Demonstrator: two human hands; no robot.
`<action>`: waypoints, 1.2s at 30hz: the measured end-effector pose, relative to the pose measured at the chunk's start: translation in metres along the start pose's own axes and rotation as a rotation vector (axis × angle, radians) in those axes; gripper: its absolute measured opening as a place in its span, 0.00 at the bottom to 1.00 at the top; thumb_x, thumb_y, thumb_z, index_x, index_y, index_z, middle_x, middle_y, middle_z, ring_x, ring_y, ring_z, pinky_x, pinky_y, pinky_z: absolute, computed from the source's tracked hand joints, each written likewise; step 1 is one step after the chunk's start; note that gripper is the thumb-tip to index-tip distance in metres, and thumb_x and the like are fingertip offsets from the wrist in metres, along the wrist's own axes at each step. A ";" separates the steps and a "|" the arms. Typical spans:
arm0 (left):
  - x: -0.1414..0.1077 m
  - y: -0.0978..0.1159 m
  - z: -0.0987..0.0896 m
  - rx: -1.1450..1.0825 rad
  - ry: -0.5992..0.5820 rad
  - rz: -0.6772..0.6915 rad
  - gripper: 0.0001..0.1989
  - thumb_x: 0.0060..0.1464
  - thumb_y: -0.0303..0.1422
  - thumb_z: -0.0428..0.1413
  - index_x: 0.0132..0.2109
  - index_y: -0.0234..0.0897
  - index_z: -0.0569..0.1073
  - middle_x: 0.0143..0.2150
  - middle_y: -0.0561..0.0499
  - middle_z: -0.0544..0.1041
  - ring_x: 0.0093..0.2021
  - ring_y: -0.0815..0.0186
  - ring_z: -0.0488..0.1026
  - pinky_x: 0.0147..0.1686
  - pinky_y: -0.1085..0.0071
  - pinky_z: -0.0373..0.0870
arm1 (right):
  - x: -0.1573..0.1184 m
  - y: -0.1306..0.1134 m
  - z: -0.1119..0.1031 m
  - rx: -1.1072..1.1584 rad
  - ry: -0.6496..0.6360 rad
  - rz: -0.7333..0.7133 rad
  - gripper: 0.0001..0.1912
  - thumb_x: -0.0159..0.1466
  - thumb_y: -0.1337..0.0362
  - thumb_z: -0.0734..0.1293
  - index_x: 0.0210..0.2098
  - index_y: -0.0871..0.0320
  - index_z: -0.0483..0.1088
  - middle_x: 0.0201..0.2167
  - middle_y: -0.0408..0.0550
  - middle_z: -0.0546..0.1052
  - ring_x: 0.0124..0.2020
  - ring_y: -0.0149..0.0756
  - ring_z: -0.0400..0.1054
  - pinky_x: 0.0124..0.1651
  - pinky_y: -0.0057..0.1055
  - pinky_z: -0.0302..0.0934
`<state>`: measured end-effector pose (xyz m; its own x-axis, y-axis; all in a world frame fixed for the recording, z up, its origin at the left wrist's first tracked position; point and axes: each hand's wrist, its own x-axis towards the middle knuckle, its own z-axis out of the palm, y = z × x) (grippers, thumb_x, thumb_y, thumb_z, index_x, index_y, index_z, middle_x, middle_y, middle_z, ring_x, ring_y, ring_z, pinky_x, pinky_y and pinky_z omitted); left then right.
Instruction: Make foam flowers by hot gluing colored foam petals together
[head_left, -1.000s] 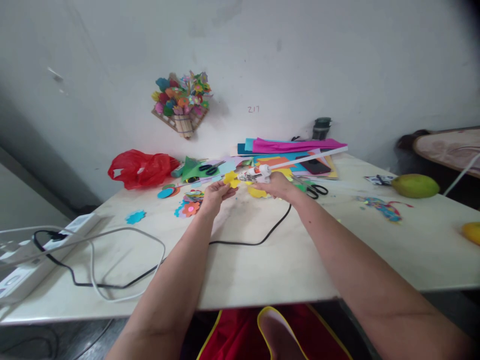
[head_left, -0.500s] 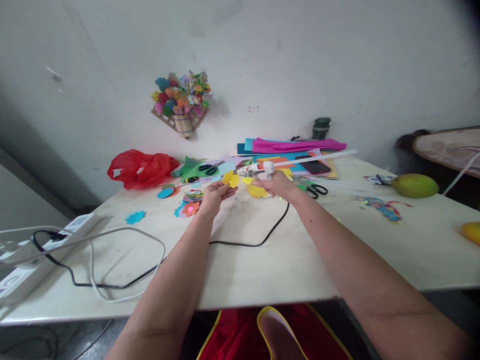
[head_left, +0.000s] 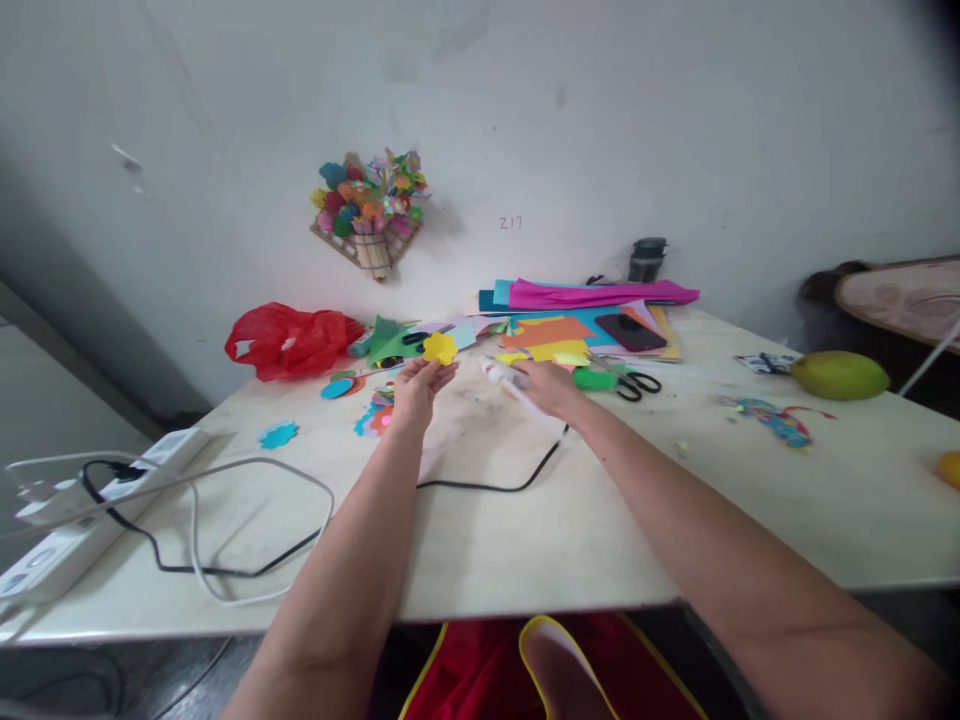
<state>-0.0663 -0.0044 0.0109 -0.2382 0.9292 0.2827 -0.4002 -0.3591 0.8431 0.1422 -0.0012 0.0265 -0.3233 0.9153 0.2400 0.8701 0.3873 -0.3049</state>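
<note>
While the L hand [head_left: 421, 388] holds up the yellow flower cutout [head_left: 440, 348], its thumb & fingers are pinched tog. on the lower edge; petals face up/fwd, above the table [head_left: 540, 560], mid-frame. R hand [head_left: 546, 387] has its fingers wrapped round a white glue gun [head_left: 495, 370], nozzle end twd the L hand but apart from the flower. Gun is motion-blurred, so exact finger placement on it: can't tell. White glue stick [head_left: 534, 408] angles back from the gun twd the wearer; blk cord [head_left: 487, 488] runs across the table below both hands.

Nr L wrist: small pile of multicolor flower cutouts [head_left: 369, 420], partly hidden by the arm; a blue flower cutout [head_left: 278, 436] lies farther L, on its own. Nr R hand: green piece [head_left: 594, 379] & blk-handled scissors [head_left: 639, 387], just beyond the wrist.

Back of table, L to R: red plastic bag [head_left: 289, 342], colored sheets [head_left: 555, 333] in overlapping layers, phone [head_left: 631, 333] on top of them, magenta sheet [head_left: 600, 293] by the wall. R side: green-yellow fruit [head_left: 840, 376]. L front: white power strip [head_left: 97, 530] w/ cables.
</note>
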 end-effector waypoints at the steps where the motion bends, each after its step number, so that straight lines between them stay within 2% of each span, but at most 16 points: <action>1: 0.000 0.000 0.000 0.005 0.002 0.025 0.12 0.40 0.29 0.60 0.31 0.34 0.64 0.28 0.50 0.76 0.34 0.62 0.76 0.40 0.66 0.71 | 0.000 -0.002 0.004 -0.039 -0.003 -0.048 0.21 0.56 0.54 0.62 0.47 0.53 0.66 0.43 0.49 0.74 0.43 0.42 0.67 0.39 0.30 0.58; 5: -0.001 0.001 0.002 0.014 -0.009 0.073 0.14 0.39 0.31 0.62 0.31 0.34 0.65 0.29 0.51 0.76 0.35 0.63 0.76 0.41 0.66 0.70 | -0.003 -0.010 0.025 -0.117 -0.058 -0.201 0.21 0.58 0.60 0.59 0.51 0.54 0.63 0.48 0.52 0.71 0.46 0.44 0.65 0.42 0.33 0.57; 10: -0.003 0.000 0.006 0.062 -0.066 0.037 0.14 0.39 0.33 0.62 0.32 0.34 0.66 0.31 0.50 0.76 0.37 0.63 0.76 0.42 0.66 0.70 | -0.007 -0.023 0.044 -0.174 -0.026 -0.239 0.22 0.59 0.64 0.59 0.54 0.58 0.61 0.44 0.55 0.70 0.46 0.43 0.64 0.45 0.33 0.56; 12: -0.003 -0.002 0.007 0.074 -0.104 0.005 0.14 0.39 0.33 0.62 0.32 0.34 0.66 0.30 0.50 0.76 0.37 0.62 0.76 0.40 0.67 0.71 | -0.007 -0.026 0.043 -0.162 -0.044 -0.246 0.22 0.59 0.62 0.59 0.54 0.57 0.62 0.44 0.55 0.70 0.47 0.43 0.63 0.45 0.32 0.56; 15: -0.004 -0.004 0.009 0.085 -0.151 -0.043 0.14 0.39 0.33 0.62 0.31 0.33 0.66 0.28 0.50 0.75 0.36 0.61 0.76 0.38 0.68 0.72 | -0.005 -0.021 0.026 -0.123 -0.038 -0.271 0.20 0.58 0.57 0.61 0.49 0.55 0.67 0.45 0.54 0.70 0.48 0.42 0.63 0.46 0.31 0.55; 17: -0.005 -0.004 0.010 0.094 -0.164 -0.062 0.14 0.38 0.33 0.63 0.31 0.33 0.66 0.27 0.50 0.76 0.35 0.60 0.76 0.37 0.68 0.73 | -0.001 -0.010 0.008 -0.110 0.015 -0.205 0.17 0.60 0.56 0.59 0.42 0.56 0.72 0.43 0.52 0.73 0.45 0.39 0.65 0.44 0.29 0.56; 19: -0.005 -0.005 0.012 0.103 -0.171 -0.072 0.14 0.38 0.33 0.63 0.31 0.32 0.67 0.28 0.49 0.76 0.35 0.60 0.76 0.37 0.67 0.73 | 0.003 0.007 -0.010 -0.120 0.060 -0.022 0.15 0.60 0.58 0.58 0.37 0.55 0.73 0.38 0.49 0.75 0.41 0.37 0.67 0.39 0.27 0.57; 21: -0.006 -0.006 0.012 0.114 -0.182 -0.083 0.14 0.39 0.33 0.63 0.31 0.32 0.68 0.29 0.48 0.76 0.35 0.60 0.76 0.39 0.66 0.73 | 0.007 0.026 -0.024 -0.147 0.022 0.149 0.13 0.57 0.57 0.60 0.35 0.55 0.74 0.37 0.50 0.76 0.38 0.37 0.68 0.36 0.27 0.57; 24: -0.008 -0.006 0.014 0.126 -0.199 -0.088 0.14 0.39 0.34 0.63 0.31 0.32 0.68 0.29 0.48 0.76 0.36 0.59 0.76 0.41 0.63 0.72 | 0.010 0.049 -0.031 -0.232 -0.078 0.285 0.14 0.52 0.59 0.65 0.35 0.59 0.75 0.34 0.56 0.76 0.39 0.41 0.69 0.36 0.28 0.58; 27: -0.009 -0.007 0.015 0.135 -0.210 -0.086 0.14 0.39 0.33 0.63 0.30 0.32 0.67 0.28 0.48 0.76 0.36 0.58 0.76 0.41 0.62 0.72 | 0.009 0.057 -0.031 -0.268 -0.161 0.301 0.17 0.50 0.57 0.66 0.36 0.60 0.74 0.33 0.56 0.76 0.39 0.42 0.69 0.37 0.30 0.59; 30: -0.010 -0.007 0.017 0.146 -0.232 -0.092 0.13 0.39 0.33 0.62 0.31 0.33 0.68 0.29 0.48 0.76 0.37 0.58 0.76 0.41 0.63 0.72 | 0.007 0.055 -0.028 -0.283 -0.215 0.274 0.17 0.51 0.56 0.65 0.35 0.60 0.74 0.34 0.56 0.76 0.39 0.42 0.69 0.37 0.30 0.59; 36: -0.011 -0.007 0.018 0.157 -0.264 -0.133 0.13 0.40 0.34 0.62 0.32 0.32 0.68 0.29 0.47 0.77 0.35 0.59 0.76 0.40 0.62 0.73 | 0.011 0.052 -0.017 -0.328 -0.288 0.259 0.17 0.49 0.60 0.66 0.37 0.61 0.73 0.37 0.57 0.75 0.40 0.44 0.69 0.37 0.32 0.60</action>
<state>-0.0452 -0.0106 0.0097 0.0527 0.9651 0.2567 -0.2663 -0.2342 0.9350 0.1906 0.0269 0.0289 -0.1309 0.9879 -0.0830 0.9914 0.1311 -0.0037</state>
